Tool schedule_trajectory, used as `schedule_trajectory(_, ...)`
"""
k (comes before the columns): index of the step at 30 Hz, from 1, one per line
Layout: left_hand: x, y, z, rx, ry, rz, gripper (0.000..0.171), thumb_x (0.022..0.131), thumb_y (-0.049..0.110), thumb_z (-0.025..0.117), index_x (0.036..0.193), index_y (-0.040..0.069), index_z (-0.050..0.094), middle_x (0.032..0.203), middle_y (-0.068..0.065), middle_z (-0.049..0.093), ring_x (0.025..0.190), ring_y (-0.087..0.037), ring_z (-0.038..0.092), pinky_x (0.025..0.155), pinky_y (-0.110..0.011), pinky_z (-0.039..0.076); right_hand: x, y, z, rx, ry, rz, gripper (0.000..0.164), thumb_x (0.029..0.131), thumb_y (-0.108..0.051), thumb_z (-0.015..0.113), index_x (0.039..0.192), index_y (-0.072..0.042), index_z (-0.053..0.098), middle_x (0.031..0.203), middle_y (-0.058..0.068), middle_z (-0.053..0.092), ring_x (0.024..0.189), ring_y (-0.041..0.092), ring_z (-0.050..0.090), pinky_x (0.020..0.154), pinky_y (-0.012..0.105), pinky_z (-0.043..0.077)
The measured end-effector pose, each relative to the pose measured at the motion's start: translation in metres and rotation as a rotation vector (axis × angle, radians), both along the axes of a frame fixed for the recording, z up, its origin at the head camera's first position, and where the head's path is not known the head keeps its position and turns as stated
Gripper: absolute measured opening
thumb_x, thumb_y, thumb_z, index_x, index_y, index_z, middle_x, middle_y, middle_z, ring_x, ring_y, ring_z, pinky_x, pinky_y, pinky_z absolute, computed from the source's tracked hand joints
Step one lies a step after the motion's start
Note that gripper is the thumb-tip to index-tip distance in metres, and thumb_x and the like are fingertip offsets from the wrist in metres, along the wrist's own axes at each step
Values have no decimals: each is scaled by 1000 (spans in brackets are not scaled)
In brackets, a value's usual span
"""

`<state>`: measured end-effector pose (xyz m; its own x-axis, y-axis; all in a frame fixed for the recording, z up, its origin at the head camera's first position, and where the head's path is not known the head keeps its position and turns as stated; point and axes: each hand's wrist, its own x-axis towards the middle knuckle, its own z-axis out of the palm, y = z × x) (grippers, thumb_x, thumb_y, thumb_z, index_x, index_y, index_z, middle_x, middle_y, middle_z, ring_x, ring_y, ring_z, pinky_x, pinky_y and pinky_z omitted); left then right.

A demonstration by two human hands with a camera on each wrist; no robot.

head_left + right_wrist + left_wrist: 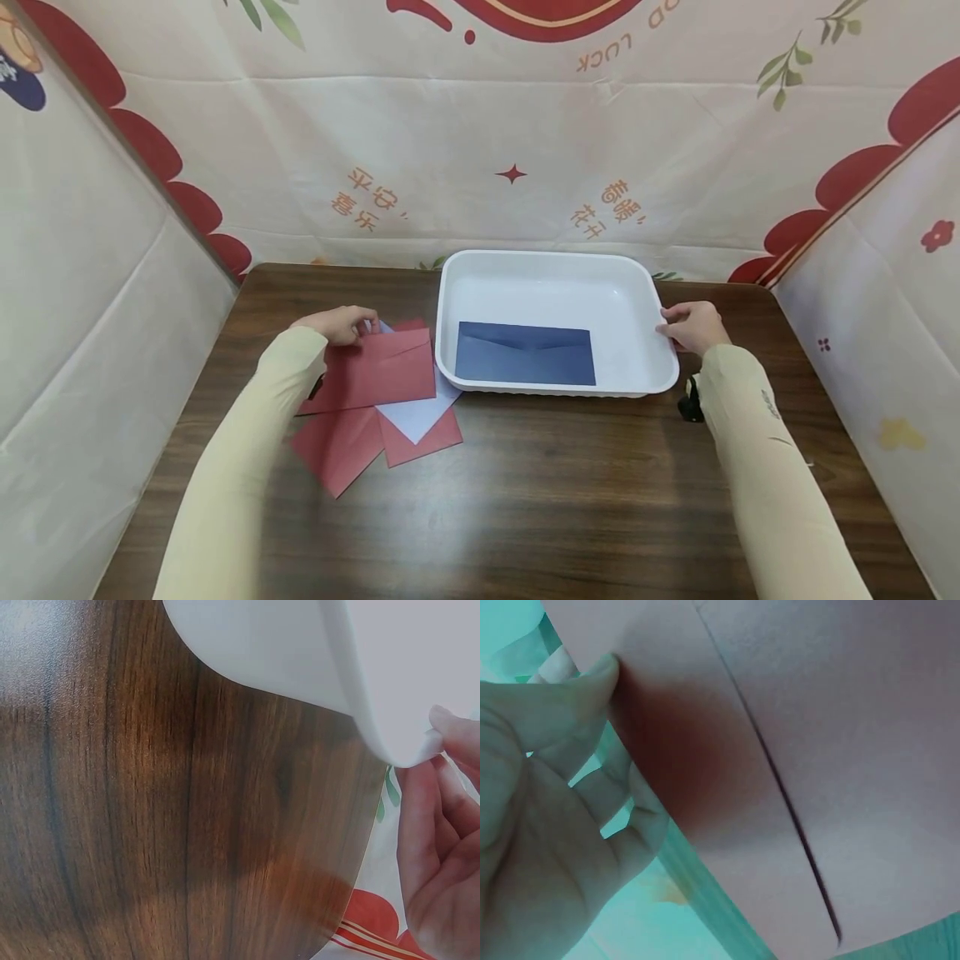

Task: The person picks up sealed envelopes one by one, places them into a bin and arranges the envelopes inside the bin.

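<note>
In the head view my left hand (341, 325) pinches the upper edge of a red envelope (382, 371) left of the tray. The left wrist view shows the thumb (592, 679) over that envelope's edge, with the other fingers behind it. Under it lie more red envelopes (341, 454) and a pale lilac envelope (420, 417), partly covered. My right hand (693, 327) grips the right rim of a white plastic tray (558, 265), thumb on top and fingers beneath. A dark blue envelope (525, 357) lies flat in the tray's front left part.
The brown wooden table (540, 500) stretches in front of the tray. A white printed cloth (465, 167) hangs behind the table, and similar cloths close off its left and right sides.
</note>
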<state>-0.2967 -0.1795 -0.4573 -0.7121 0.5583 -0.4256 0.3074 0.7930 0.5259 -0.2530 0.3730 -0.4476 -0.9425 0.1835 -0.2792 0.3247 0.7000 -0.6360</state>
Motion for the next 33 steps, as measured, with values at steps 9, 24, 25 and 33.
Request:
schedule_trajectory(9, -4, -7, 22, 23, -46, -2, 20, 86, -10, 42, 94, 6, 51, 99, -13, 53, 86, -24, 51, 67, -30, 41, -1, 1, -1, -4, 3, 1, 42, 80, -13, 67, 113, 9, 56, 95, 22, 58, 66, 16, 58, 61, 34, 54)
schedule_trajectory(24, -9, -6, 71, -19, -46, -27, 16, 86, -10, 42, 92, 5, 46, 96, -11, 48, 81, -22, 44, 65, -30, 37, -1, 1, -1, -26, -4, -5, 44, 80, -15, 68, 115, 8, 56, 98, 23, 56, 68, 17, 58, 63, 35, 54)
schedule_trajectory(25, -9, -3, 74, -28, -37, -34, 17, 86, -10, 41, 92, 5, 46, 96, -11, 48, 81, -22, 44, 65, -29, 37, -1, 1, -1, -26, -5, -6, 44, 80, -15, 68, 115, 8, 56, 97, 23, 56, 68, 17, 58, 63, 35, 54)
schedule_trajectory(33, -13, 37, 98, -74, 26, -116, 19, 83, -11, 42, 90, 6, 46, 95, -11, 50, 82, -22, 46, 64, -28, 38, 0, 1, -1, -28, 33, 8, 41, 78, -11, 67, 112, 10, 56, 84, 13, 61, 63, 12, 58, 58, 32, 53)
